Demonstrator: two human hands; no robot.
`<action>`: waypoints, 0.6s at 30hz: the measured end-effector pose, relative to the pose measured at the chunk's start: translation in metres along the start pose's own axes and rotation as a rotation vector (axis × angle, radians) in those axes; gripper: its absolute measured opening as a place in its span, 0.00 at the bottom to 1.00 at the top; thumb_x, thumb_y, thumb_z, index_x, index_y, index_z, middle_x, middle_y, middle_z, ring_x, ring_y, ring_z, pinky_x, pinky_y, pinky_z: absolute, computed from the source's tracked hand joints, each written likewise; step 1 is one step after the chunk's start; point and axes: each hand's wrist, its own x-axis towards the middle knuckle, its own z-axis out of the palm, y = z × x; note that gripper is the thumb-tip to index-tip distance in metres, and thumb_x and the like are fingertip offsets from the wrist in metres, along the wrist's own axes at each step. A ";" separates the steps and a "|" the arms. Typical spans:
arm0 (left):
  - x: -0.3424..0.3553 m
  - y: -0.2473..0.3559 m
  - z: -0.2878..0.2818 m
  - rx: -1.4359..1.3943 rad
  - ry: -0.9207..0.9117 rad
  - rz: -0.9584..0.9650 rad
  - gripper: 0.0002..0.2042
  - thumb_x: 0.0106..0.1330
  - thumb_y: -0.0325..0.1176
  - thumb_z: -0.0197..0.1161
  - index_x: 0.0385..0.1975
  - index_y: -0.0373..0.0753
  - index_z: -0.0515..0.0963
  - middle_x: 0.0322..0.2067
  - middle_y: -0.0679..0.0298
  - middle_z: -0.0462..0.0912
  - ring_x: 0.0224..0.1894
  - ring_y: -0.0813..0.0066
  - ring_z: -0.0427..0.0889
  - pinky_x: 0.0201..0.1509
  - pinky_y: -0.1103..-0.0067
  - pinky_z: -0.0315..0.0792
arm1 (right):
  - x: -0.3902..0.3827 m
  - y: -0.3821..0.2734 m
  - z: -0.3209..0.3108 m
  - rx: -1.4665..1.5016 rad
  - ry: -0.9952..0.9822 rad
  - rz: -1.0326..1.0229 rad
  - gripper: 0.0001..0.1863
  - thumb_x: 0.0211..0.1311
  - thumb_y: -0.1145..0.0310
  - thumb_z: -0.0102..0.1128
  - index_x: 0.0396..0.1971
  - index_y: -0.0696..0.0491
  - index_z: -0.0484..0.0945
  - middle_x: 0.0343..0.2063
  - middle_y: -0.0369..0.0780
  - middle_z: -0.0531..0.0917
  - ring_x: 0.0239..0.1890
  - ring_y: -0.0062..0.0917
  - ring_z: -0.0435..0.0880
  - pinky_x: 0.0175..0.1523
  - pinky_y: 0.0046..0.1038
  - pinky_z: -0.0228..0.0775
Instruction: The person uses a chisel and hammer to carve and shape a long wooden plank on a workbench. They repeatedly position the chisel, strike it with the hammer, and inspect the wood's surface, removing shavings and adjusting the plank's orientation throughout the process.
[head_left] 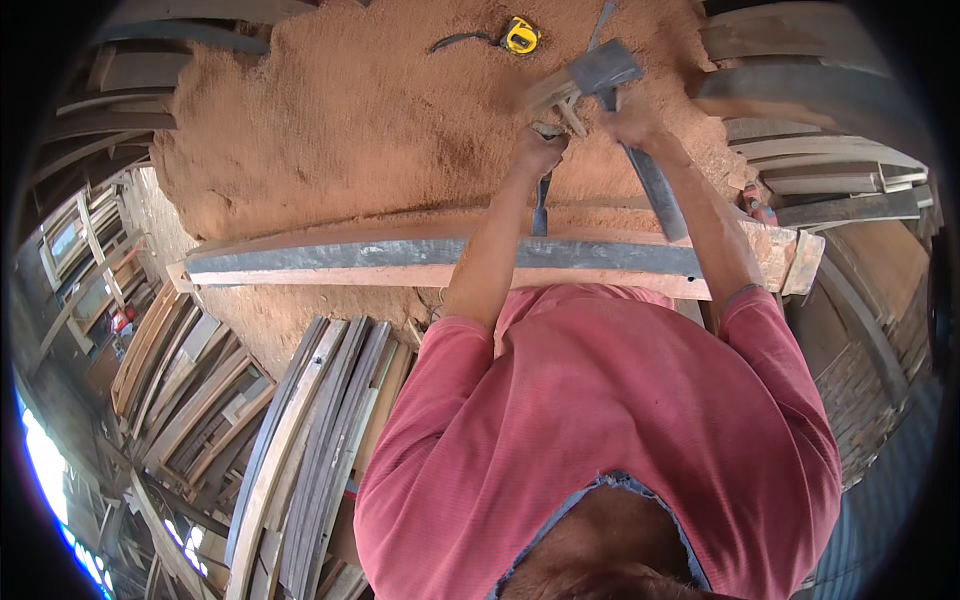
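My left hand (540, 152) is closed around the handle of a chisel (541, 215). The chisel's dark blade points toward me and ends at a long wooden beam (400, 258) with a dark grey face. A wooden mallet (606, 66) with a broad dark head is gripped in my right hand (633, 122). Its flat handle (656, 195) slants down toward the beam, and the head is beyond my left hand. Pale wood (572, 112) shows between the mallet head and my left hand; I cannot tell what it belongs to.
Reddish sawdust (330, 120) covers the surface beyond the beam. A yellow tape measure (520, 36) lies there beside a dark strap, with a narrow grey strip (602, 22) to its right. Planks (310, 440) are stacked at the near left; curved timbers (800, 85) line the right.
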 end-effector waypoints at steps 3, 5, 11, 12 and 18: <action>-0.004 0.001 0.002 0.039 0.042 -0.001 0.10 0.63 0.33 0.69 0.22 0.37 0.79 0.17 0.66 0.78 0.19 0.75 0.77 0.23 0.73 0.69 | -0.010 -0.009 0.000 -0.310 -0.141 -0.080 0.15 0.52 0.70 0.62 0.39 0.62 0.77 0.20 0.41 0.79 0.19 0.24 0.80 0.25 0.29 0.72; 0.003 -0.004 -0.002 0.078 0.052 -0.002 0.11 0.63 0.34 0.68 0.21 0.37 0.78 0.17 0.66 0.78 0.19 0.75 0.77 0.24 0.72 0.70 | -0.015 -0.040 -0.012 -0.202 -0.228 -0.028 0.15 0.53 0.70 0.61 0.40 0.62 0.77 0.19 0.41 0.78 0.19 0.24 0.80 0.25 0.29 0.73; 0.010 -0.026 -0.003 0.078 -0.028 0.029 0.11 0.65 0.35 0.68 0.23 0.37 0.78 0.19 0.64 0.79 0.19 0.77 0.77 0.24 0.74 0.71 | 0.049 -0.080 0.002 -0.192 -0.081 -0.218 0.21 0.62 0.63 0.64 0.46 0.65 0.78 0.26 0.46 0.85 0.28 0.32 0.86 0.40 0.36 0.79; 0.013 -0.026 -0.002 0.051 -0.057 0.058 0.11 0.65 0.34 0.68 0.23 0.37 0.78 0.19 0.64 0.79 0.19 0.77 0.77 0.24 0.74 0.71 | 0.062 -0.092 0.008 -0.250 -0.019 -0.246 0.21 0.63 0.61 0.62 0.47 0.64 0.78 0.29 0.48 0.86 0.31 0.35 0.87 0.44 0.38 0.78; 0.027 -0.050 -0.004 0.059 -0.038 0.010 0.13 0.66 0.37 0.69 0.41 0.35 0.77 0.28 0.61 0.85 0.27 0.76 0.83 0.29 0.75 0.76 | 0.048 -0.105 0.046 -0.272 0.220 -0.345 0.21 0.64 0.57 0.62 0.51 0.55 0.80 0.37 0.50 0.86 0.47 0.44 0.86 0.57 0.43 0.75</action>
